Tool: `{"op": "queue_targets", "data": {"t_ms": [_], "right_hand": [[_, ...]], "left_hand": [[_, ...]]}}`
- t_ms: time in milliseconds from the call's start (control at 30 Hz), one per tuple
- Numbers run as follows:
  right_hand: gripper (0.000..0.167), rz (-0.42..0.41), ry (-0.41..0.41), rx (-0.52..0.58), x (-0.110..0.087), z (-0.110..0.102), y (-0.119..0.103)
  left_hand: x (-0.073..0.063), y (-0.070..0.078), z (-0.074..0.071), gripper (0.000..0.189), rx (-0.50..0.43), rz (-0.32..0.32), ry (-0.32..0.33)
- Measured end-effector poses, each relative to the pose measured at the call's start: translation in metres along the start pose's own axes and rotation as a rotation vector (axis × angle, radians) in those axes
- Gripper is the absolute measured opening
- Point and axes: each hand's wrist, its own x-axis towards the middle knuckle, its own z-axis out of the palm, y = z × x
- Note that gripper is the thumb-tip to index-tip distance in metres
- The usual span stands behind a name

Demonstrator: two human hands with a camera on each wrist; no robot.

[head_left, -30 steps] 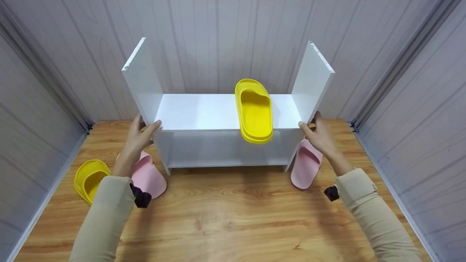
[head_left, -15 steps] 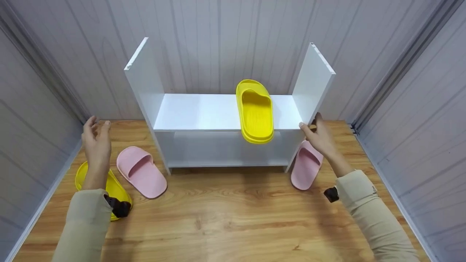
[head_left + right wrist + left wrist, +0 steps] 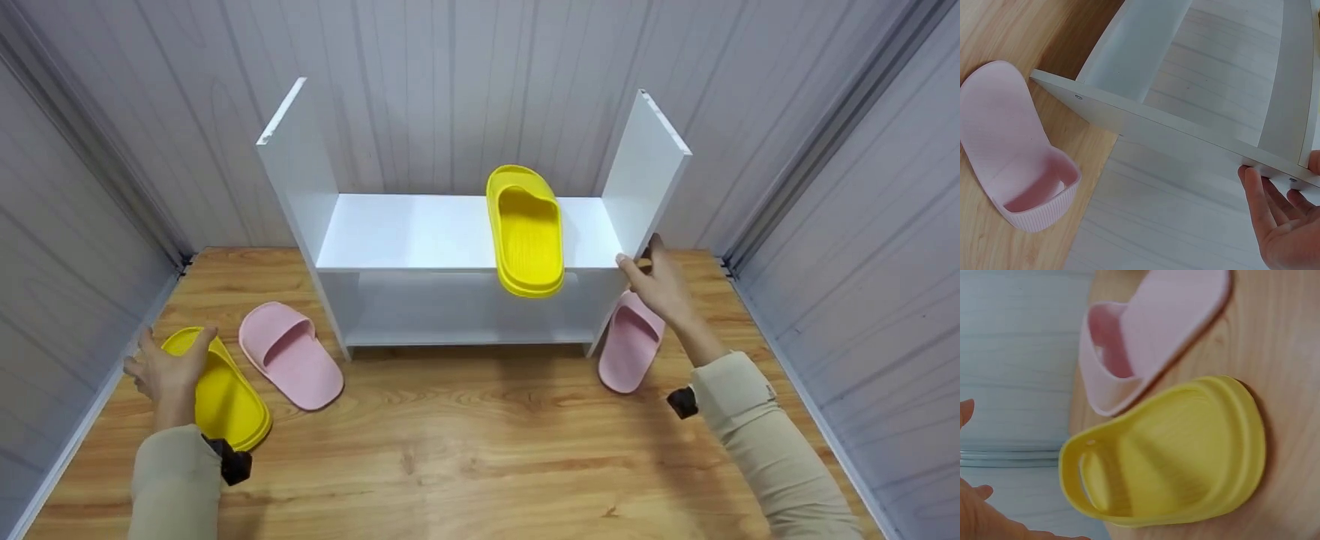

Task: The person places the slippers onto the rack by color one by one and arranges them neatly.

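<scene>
My left hand (image 3: 169, 371) hovers with thumb and fingers spread over the toe end of a yellow slipper (image 3: 231, 412) on the floor. In the left wrist view, a gap shows between the fingers and that slipper (image 3: 1190, 455). On the right, my other hand (image 3: 664, 291) grips the side panel of a white shelf (image 3: 412, 229). Its fingers lie along the panel's outer face, and the thumb is at the front edge by the upper board. A second yellow slipper (image 3: 529, 240) lies on that board, its heel sticking out over the front edge.
One pink slipper (image 3: 307, 367) lies on the floor between the left yellow slipper and the shelf. Another pink slipper (image 3: 630, 352) is beside the shelf's right side, below my right hand. Panelled walls (image 3: 420, 90) enclose the wooden floor (image 3: 465, 457) at the back and sides.
My left hand has let go of the shelf's left side, moved left and come down over the floor's yellow slipper. The right hand has kept its grip on the panel.
</scene>
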Motion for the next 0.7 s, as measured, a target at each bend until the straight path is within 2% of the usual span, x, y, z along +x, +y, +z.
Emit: {"op": "queue_targets", "data": {"t_ms": [100, 267, 433, 700], "right_hand": [[0.057, 0.009, -0.003, 0.003, 0.000, 0.000, 0.001], [0.053, 0.023, -0.006, 0.011, -0.001, -0.001, 0.001], [0.050, 0.016, 0.007, -0.045, 0.000, -0.001, 0.000], [0.058, 0.047, -0.018, -0.019, 0.000, -0.001, 0.000]], "left_hand": [[-0.001, -0.008, 0.004, 0.098, 0.016, -0.028, 0.002], [-0.002, -0.019, 0.011, 0.098, 0.045, -0.040, 0.002], [0.000, -0.028, 0.017, 0.099, 0.093, -0.044, 0.000], [0.006, -0.036, 0.026, 0.108, 0.177, -0.054, -0.038]]}}
